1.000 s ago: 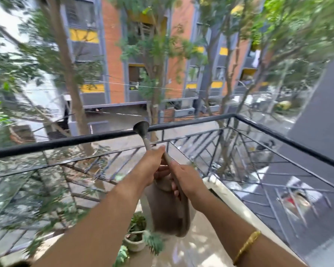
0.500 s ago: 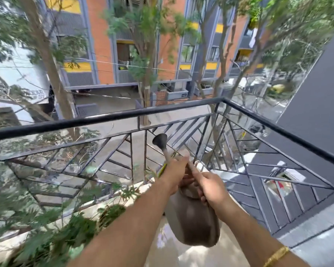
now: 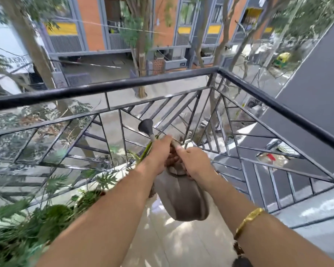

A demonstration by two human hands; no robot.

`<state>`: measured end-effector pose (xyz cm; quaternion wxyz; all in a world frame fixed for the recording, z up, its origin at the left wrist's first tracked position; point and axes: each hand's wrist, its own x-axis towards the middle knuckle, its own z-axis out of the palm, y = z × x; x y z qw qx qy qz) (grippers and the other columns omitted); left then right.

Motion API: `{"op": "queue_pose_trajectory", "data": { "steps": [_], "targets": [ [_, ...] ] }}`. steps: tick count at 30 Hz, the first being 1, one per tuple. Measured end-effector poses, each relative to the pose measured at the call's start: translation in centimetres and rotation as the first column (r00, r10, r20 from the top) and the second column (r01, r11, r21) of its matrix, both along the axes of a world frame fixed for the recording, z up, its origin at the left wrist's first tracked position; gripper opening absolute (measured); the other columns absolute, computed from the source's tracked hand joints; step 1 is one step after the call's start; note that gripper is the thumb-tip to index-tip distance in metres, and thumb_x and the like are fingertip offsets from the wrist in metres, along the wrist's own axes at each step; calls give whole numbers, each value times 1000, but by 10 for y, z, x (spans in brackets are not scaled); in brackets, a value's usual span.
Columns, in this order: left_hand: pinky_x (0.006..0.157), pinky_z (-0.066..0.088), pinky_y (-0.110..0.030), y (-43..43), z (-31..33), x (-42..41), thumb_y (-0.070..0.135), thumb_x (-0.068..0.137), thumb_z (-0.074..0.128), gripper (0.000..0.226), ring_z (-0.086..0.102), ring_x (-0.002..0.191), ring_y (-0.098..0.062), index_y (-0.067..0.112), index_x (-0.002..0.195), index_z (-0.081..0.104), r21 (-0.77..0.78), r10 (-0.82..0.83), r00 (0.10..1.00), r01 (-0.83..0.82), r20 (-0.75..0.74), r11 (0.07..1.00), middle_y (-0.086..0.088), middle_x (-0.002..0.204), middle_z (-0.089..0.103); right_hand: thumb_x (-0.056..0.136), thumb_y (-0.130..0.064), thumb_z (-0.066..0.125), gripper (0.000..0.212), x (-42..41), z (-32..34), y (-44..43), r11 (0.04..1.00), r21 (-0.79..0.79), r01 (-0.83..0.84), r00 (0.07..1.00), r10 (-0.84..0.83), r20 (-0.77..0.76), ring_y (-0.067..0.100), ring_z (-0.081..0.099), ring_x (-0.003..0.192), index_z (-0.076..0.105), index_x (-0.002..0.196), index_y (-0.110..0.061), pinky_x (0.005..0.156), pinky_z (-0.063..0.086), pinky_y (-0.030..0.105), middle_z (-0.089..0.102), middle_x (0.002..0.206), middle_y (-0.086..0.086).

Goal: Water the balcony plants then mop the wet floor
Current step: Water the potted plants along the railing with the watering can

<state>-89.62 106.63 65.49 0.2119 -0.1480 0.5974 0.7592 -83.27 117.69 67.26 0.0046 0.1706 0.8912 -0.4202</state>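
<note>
Plants crowd the lower left of the frame, green fronds pushed up against the black railing, blurred enough that I cannot pick out pots. One striped leaf pokes up near the centre, just behind the left hand.

Both arms reach forward from the bottom edge and meet at the middle of the frame on a grey-brown watering can. The left hand is wrapped closed around the can where the spout leaves the body, fingers curled under and out of sight. The right hand is closed over the handle at the top of the can, thumb lying along the top; the two hands touch each other there. The can hangs below them, its body toward the camera and its spout angled up and away, ending in a dark rose that sits in front of the railing's slanted bars. No water shows at the rose.

A gold bangle circles the right wrist at lower right. Under the can lies the pale tiled floor, dappled with sun; I cannot tell whether it is wet.

The railing runs across the frame and turns a corner at upper right. Beyond it stand trees and an orange and grey building.
</note>
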Motion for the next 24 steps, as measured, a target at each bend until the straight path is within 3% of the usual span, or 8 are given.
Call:
{"op": "queue_pose_trajectory", "data": {
  "steps": [2, 4, 6, 9, 13, 17, 24],
  "targets": [
    [47, 51, -25, 7, -11, -9, 42, 97, 53, 38, 62, 46, -18, 6, 110, 60, 25, 7, 999, -8, 47, 1000, -8, 67, 66, 100, -58, 58, 61, -14, 2, 5, 999, 55, -4, 1000, 3, 16, 34, 64, 65, 58, 57, -14, 73, 60, 54, 76, 77, 23],
    [44, 50, -22, 12, -17, -16, 42, 100, 50, 37, 61, 42, -16, 9, 92, 64, 45, 20, 996, -24, 87, 999, -6, 63, 66, 101, -58, 57, 58, -27, 2, 11, 992, 112, -49, 998, 43, 50, 36, 64, 68, 59, 63, -14, 68, 59, 48, 75, 82, 26],
    [43, 49, -21, 16, -26, -21, 41, 101, 48, 40, 58, 39, -15, 13, 77, 62, 63, 36, 993, -43, 109, 997, -5, 58, 63, 101, -60, 55, 58, -37, 1, 14, 986, 130, -106, 991, 95, 89, 32, 59, 64, 59, 67, -13, 56, 49, 38, 71, 79, 27],
    [44, 48, -21, 19, -43, -33, 47, 100, 45, 46, 56, 41, -17, 12, 79, 64, 93, 46, 990, -58, 135, 994, -7, 61, 60, 102, -62, 56, 61, -58, -4, 15, 963, 216, -161, 983, 136, 126, 31, 56, 66, 59, 69, -10, 48, 33, 29, 64, 72, 25],
    [45, 49, -21, 19, -55, -46, 44, 103, 42, 46, 58, 44, -18, 10, 83, 66, 142, 43, 985, -67, 169, 988, -5, 55, 60, 100, -62, 58, 67, -85, -6, 12, 941, 264, -211, 962, 153, 226, 34, 61, 67, 67, 76, 0, 47, 39, 32, 69, 76, 23],
    [40, 46, -20, 16, -60, -61, 35, 105, 41, 44, 56, 37, -18, 6, 82, 65, 211, 61, 980, -102, 191, 972, -6, 47, 58, 100, -61, 61, 65, -106, -8, 5, 937, 271, -220, 944, 135, 301, 31, 62, 50, 72, 77, -1, 38, 46, 29, 69, 68, 20],
    [38, 45, -20, 14, -67, -82, 40, 105, 44, 42, 55, 36, -16, 9, 86, 64, 288, 100, 962, -174, 254, 942, -12, 69, 56, 101, -61, 59, 68, -135, 0, -4, 895, 346, -281, 912, 138, 386, 40, 74, 59, 76, 80, 1, 36, 46, 26, 77, 72, 21]
  ]
}}
